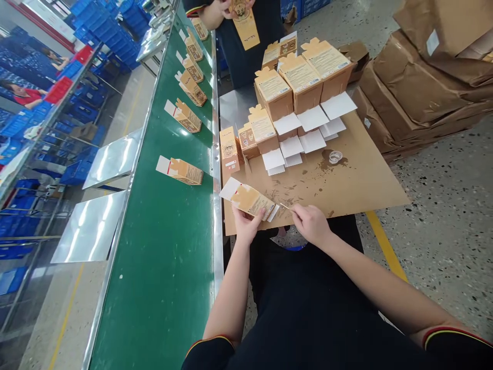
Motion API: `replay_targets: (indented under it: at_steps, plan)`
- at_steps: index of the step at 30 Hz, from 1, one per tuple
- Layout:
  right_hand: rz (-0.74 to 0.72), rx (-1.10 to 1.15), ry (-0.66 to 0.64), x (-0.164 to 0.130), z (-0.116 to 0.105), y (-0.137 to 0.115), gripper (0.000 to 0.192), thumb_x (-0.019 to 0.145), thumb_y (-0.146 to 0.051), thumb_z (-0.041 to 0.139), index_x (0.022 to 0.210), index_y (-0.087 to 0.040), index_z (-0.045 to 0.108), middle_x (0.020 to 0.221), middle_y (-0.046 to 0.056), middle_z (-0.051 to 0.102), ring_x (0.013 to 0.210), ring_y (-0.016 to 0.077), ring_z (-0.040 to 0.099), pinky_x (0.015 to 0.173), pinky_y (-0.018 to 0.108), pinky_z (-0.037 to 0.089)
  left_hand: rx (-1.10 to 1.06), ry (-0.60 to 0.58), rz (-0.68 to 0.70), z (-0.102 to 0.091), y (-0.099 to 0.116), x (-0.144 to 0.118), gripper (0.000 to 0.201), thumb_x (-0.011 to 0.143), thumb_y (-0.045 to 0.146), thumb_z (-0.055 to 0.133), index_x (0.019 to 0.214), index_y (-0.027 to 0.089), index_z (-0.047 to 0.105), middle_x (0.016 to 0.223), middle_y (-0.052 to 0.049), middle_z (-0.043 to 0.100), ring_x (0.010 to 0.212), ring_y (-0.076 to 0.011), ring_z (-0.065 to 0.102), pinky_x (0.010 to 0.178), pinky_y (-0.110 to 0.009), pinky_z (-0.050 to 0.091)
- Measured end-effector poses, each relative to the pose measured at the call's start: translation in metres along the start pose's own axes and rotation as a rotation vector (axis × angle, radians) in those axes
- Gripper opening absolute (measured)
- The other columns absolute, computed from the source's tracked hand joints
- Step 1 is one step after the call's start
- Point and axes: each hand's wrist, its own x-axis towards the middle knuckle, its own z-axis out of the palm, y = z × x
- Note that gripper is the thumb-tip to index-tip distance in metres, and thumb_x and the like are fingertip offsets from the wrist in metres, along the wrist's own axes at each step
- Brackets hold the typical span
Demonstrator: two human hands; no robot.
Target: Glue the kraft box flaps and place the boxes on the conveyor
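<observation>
**Entry: one carton in hand, packing bench beside conveyor**

Item 1. Small brown carton (252, 200), printed, white flap open at its far end. My left hand (245, 226) grips it from below, fingers closed round its near end, so it lies flat just above the near edge of the cardboard sheet (358, 180); I judge this keeps the near flap towards my other hand.

Item 2. My right hand (310, 222), fingers pinched narrow on a thin sliver at the carton's near flap; what the sliver is, I cannot tell.

Item 3. Stacked cartons (296, 82), same print, white flaps hanging open towards me, ranked in tiers at the sheet's far side, within reach.

Item 4. Small clear cup (335, 156) in a dark stain on the sheet, well apart from my hands.

Item 5. Green conveyor belt (165, 257), to my left, bearing single cartons (181, 170) spaced along it.

Item 6. A co-worker's hands (221, 10) at the bench's far end, holding another carton.

Surroundings: speckled floor, brown paper bundles (423, 77) right, blue crates (103, 25) far left.
</observation>
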Motion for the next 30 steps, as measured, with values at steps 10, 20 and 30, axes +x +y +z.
replay_targets:
  at_steps: [10, 20, 30]
  plan:
    - [0.192, 0.158, 0.181, -0.025, -0.03, 0.003, 0.027, 0.113, -0.03, 0.058, 0.089, -0.024, 0.069, 0.06, -0.005, 0.047, 0.054, 0.0133, 0.045, 0.06, 0.027, 0.038, 0.249, 0.089, 0.18, 0.014, -0.032, -0.022, 0.091, 0.071, 0.05, 0.107, 0.143, 0.03, 0.055, 0.143, -0.017, 0.069, 0.148, -0.0431, 0.066, 0.121, -0.056, 0.06]
    - [0.281, 0.301, 0.164, -0.033, -0.039, -0.001, 0.044, 0.118, -0.054, 0.053, 0.091, -0.024, 0.07, 0.062, -0.003, 0.05, 0.053, 0.0131, 0.047, 0.056, 0.027, 0.041, 0.269, 0.389, 0.305, -0.077, -0.006, 0.008, 0.109, 0.075, 0.057, 0.104, 0.159, 0.032, 0.04, 0.157, -0.018, 0.066, 0.144, -0.0375, 0.072, 0.12, -0.064, 0.061]
    - [0.356, 0.333, 0.18, -0.025, -0.049, 0.01, 0.058, 0.113, -0.074, 0.053, 0.091, -0.024, 0.072, 0.06, -0.002, 0.052, 0.051, 0.0135, 0.047, 0.054, 0.028, 0.043, 0.453, 0.609, 0.141, -0.213, 0.02, 0.033, 0.106, 0.065, 0.038, 0.1, 0.146, 0.029, 0.033, 0.159, -0.019, 0.055, 0.154, -0.0375, 0.06, 0.132, -0.065, 0.047]
